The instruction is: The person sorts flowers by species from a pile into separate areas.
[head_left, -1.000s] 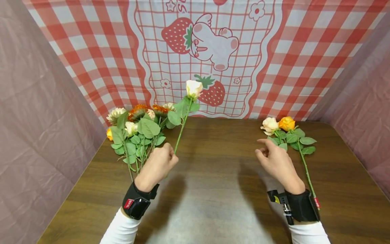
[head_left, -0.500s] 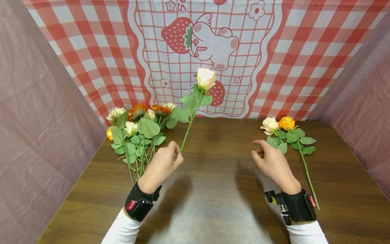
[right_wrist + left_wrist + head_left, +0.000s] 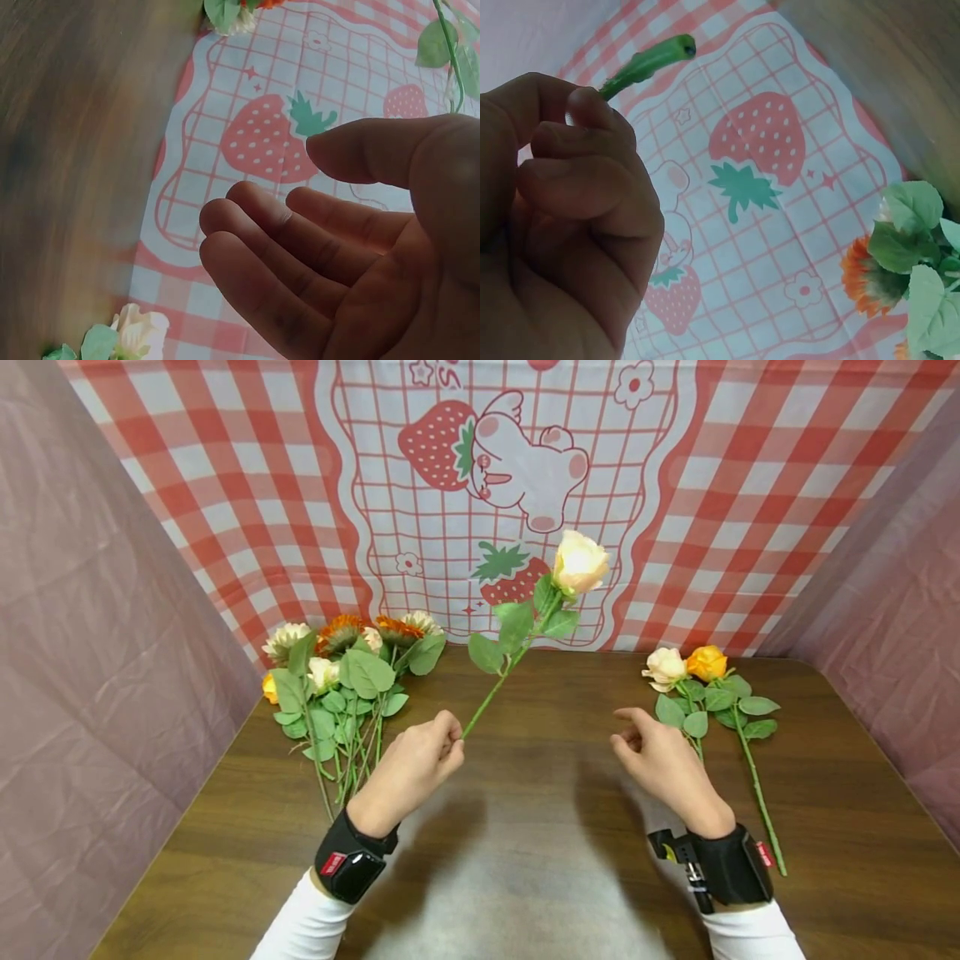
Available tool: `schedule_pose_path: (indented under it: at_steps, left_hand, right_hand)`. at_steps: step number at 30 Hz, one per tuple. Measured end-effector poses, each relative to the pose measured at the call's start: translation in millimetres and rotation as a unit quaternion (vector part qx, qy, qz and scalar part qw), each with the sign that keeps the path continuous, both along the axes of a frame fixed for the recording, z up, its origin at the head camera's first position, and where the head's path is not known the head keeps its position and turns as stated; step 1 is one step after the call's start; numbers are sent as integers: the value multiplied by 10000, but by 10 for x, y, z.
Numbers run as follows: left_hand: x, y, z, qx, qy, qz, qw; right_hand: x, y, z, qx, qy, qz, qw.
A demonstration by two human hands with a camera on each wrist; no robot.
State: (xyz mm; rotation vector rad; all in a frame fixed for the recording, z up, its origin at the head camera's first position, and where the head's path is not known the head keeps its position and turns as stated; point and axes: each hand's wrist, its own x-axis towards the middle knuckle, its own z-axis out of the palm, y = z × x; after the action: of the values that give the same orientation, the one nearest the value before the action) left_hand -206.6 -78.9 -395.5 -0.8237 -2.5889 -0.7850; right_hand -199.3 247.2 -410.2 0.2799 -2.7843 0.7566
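My left hand (image 3: 411, 770) pinches the lower stem of a cream rose (image 3: 580, 564), holding it up over the table so that the bloom leans to the right. In the left wrist view the cut end of the green stem (image 3: 656, 60) sticks out past the curled fingers. My right hand (image 3: 670, 768) hovers with loosely bent fingers and nothing in its grasp, as the right wrist view also shows. Just beyond it lie a second cream rose (image 3: 664, 669) and an orange rose (image 3: 707, 663), the cream one's stem partly hidden behind the hand.
A heap of mixed flowers (image 3: 352, 685), with orange, white and yellow heads, lies on the left of the brown wooden table (image 3: 525, 843). Behind it hangs a red-and-white checked cloth (image 3: 262, 468) with strawberry prints. Pinkish curtains (image 3: 97, 610) flank both sides.
The left hand has moved right, carrying the cream rose clear of the heap, and its bloom has tipped further right. My right hand has shifted slightly left.
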Motion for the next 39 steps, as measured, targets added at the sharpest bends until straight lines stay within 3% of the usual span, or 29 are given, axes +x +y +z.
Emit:
schedule_pose_path:
  at_steps: [14, 23, 31, 39]
  left_hand:
    - [63, 148, -92, -428, -44, -262, 9987]
    - [112, 252, -194, -587, -46, -628, 9963]
    - [144, 304, -256, -740, 89, -816, 9939]
    - [179, 361, -284, -889, 126, -845, 9924]
  right_hand:
    - [59, -162, 17, -260, -196, 793, 9963]
    - [65, -247, 0, -410, -130, 1450, 9885]
    - [96, -294, 1, -492, -174, 1692, 9842]
    - [100, -339, -24, -1064, -287, 1878, 9760]
